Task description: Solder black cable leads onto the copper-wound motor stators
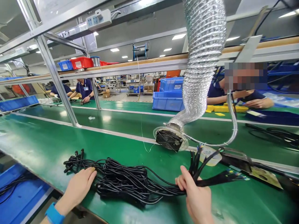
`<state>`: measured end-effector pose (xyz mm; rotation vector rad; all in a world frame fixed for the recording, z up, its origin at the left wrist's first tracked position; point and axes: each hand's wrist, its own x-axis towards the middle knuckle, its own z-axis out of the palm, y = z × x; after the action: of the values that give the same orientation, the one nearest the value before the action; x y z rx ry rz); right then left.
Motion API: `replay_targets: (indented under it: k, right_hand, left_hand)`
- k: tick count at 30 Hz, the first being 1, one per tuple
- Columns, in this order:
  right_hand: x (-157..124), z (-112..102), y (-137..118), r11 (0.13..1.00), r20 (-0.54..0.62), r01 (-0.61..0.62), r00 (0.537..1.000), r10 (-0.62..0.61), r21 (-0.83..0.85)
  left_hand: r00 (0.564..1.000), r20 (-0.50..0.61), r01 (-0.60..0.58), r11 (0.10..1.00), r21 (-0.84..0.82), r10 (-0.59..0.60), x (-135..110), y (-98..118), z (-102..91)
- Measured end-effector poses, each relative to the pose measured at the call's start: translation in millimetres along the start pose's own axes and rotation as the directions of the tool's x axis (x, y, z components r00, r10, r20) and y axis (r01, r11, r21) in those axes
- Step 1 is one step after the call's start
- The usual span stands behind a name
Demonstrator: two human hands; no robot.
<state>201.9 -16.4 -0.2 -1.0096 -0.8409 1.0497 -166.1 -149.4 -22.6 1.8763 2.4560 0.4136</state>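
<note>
A thick bundle of black cables (126,180) lies on the green workbench (39,143) in front of me. My left hand (78,186) rests on the bundle's left part, its fingers curled over the cables. My right hand (195,194) is closed round the bundle's right end, where several cable ends (197,157) fan upward and to the right with stripped coloured wires showing.
A silver flexible duct (198,71) ends in a small fan (169,140) just behind the cables. A fixture with a circuit board (259,172) sits at right. Blue crates (167,95) stand across the conveyor. Other people work at the far benches. A blue bin (18,196) lies lower left.
</note>
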Motion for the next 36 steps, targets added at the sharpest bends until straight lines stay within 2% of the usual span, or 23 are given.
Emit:
replay_targets:
  k: [3,6,10,15,18,20,22,25,27,31,33,34,36]
  right_hand:
    - [0.3,-0.2,-0.7,1.000,-0.002,-0.009,1.000,0.009,0.012]
    - [0.4,-0.1,-1.5,1.000,-0.002,-0.016,1.000,0.016,0.018]
    - [-0.9,1.1,-3.7,0.999,0.003,-0.047,0.999,0.047,0.000]
    - [-2.2,0.4,-3.0,0.998,0.017,-0.058,0.998,0.059,-0.009]
    - [-3.2,-0.1,-3.8,0.997,0.013,-0.071,0.997,0.071,-0.008]
    - [-4.3,0.8,-6.2,0.996,0.004,-0.085,0.996,0.085,-0.009]
    - [-5.4,2.6,-9.2,0.995,-0.001,-0.094,0.996,0.094,-0.015]
    - [-6.3,4.7,-11.9,0.995,0.014,-0.098,0.995,0.098,-0.025]
    - [-6.1,4.5,-11.4,0.995,0.025,-0.091,0.995,0.092,-0.034]
    - [-3.4,0.0,-5.9,0.996,0.032,-0.059,0.998,0.062,-0.073]
    - [-1.6,-2.8,-2.3,0.993,0.036,-0.071,0.997,0.075,-0.098]
    - [-0.8,-4.0,-0.7,0.991,0.038,-0.080,0.996,0.084,-0.106]
    - [0.4,-5.6,1.7,0.990,0.040,-0.090,0.995,0.095,-0.107]
  left_hand:
    - [0.988,0.119,0.082,0.982,0.169,-0.103,15.0,-3.3,-15.4]
    - [0.982,0.163,0.051,0.959,0.278,-0.099,23.8,-0.3,-26.5]
    - [0.990,0.121,0.021,0.930,0.368,-0.070,25.4,-1.0,-34.3]
    - [0.995,0.082,0.016,0.913,0.407,-0.055,31.5,-12.6,-40.4]
    - [1.000,0.019,-0.019,0.914,0.406,0.012,37.6,-18.6,-43.8]
    - [0.999,0.018,-0.044,0.911,0.409,0.040,41.9,-21.8,-45.2]
    - [0.997,0.064,0.009,0.909,0.417,-0.039,47.6,-25.1,-46.4]
    - [0.969,0.125,0.139,0.888,0.438,-0.214,60.0,-31.6,-50.0]
    - [0.961,0.124,0.168,0.878,0.448,-0.247,69.3,-36.3,-55.5]
    - [0.957,0.042,0.231,0.845,0.481,-0.286,78.5,-38.2,-71.4]
    - [0.965,0.028,0.220,0.867,0.448,-0.260,73.9,-30.9,-74.8]
    - [0.977,0.048,0.176,0.911,0.374,-0.208,69.3,-24.8,-73.4]
    - [0.995,0.098,0.009,0.994,0.107,-0.019,57.7,-9.8,-63.5]
